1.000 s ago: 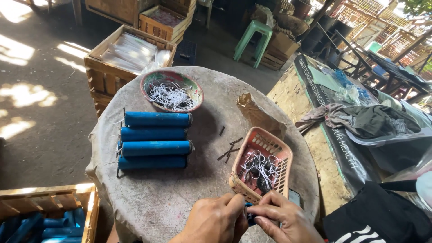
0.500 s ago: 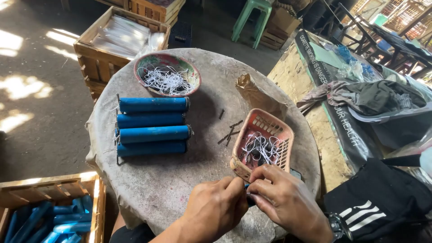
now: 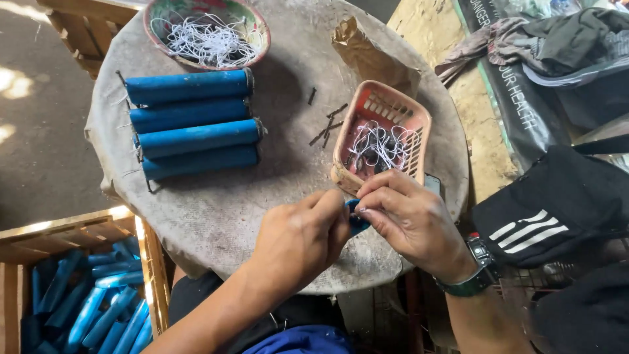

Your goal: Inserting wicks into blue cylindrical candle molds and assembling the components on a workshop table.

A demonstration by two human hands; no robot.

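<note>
At the table's six o'clock edge, the left hand and right hand pinch a small blue piece between them — close to the basket at one o'clock for supplies.

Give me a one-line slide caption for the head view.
Both hands, left and right, pinch a small blue piece beside a pink basket.

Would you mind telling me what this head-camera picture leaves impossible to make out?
- Small blue piece: mostly covered by the left hand and right hand; shape and grip unclear.
- Dark bits under white strings in the orange basket: too small to identify.
- Wooden crate of blue tubes: cut off by the lower left edge.
</note>
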